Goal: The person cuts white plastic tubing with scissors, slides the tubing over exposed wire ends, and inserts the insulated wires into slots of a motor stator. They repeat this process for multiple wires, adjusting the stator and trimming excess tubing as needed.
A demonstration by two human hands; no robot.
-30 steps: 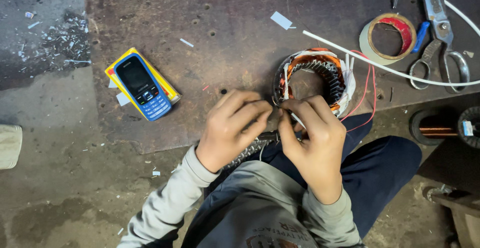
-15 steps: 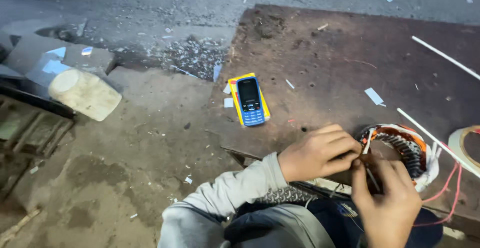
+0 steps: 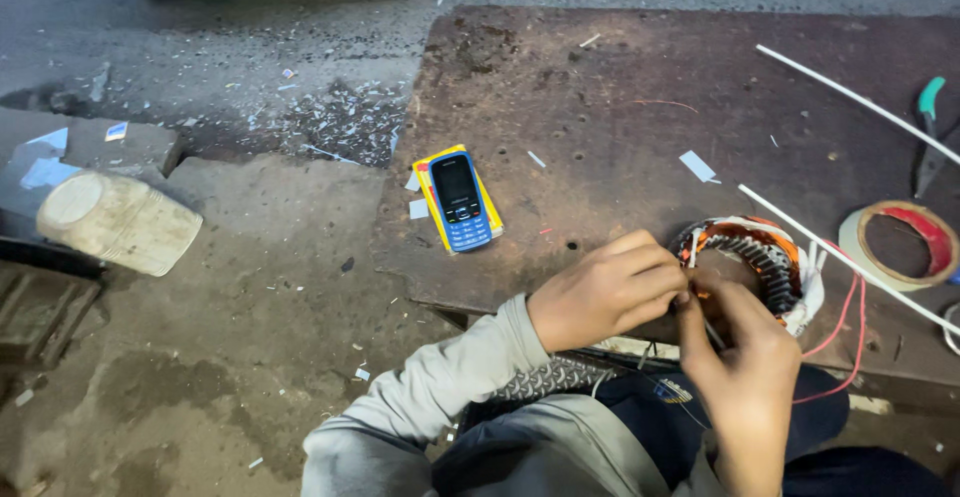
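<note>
Fingers of the left hand (image 3: 605,297) and right hand (image 3: 745,362) pinch at the motor stator (image 3: 760,252) by the board's (image 3: 600,87) near edge, apparently mid-winding; steady threading seems called for next.

Work area: ground level, dim light.
Rusty desk (image 3: 600,87) lies on a littered, cracked concrete floor (image 3: 230,297).

The motor stator (image 3: 752,257) shows copper-orange windings, a dark ribbed core and white wrapping, with red wires (image 3: 848,329) trailing off. The phone (image 3: 462,202) is blue and black on a yellow pad (image 3: 428,179). The tape roll (image 3: 898,244) is beige with a red core. The tabletop (image 3: 620,87) is rusty brown.
</note>
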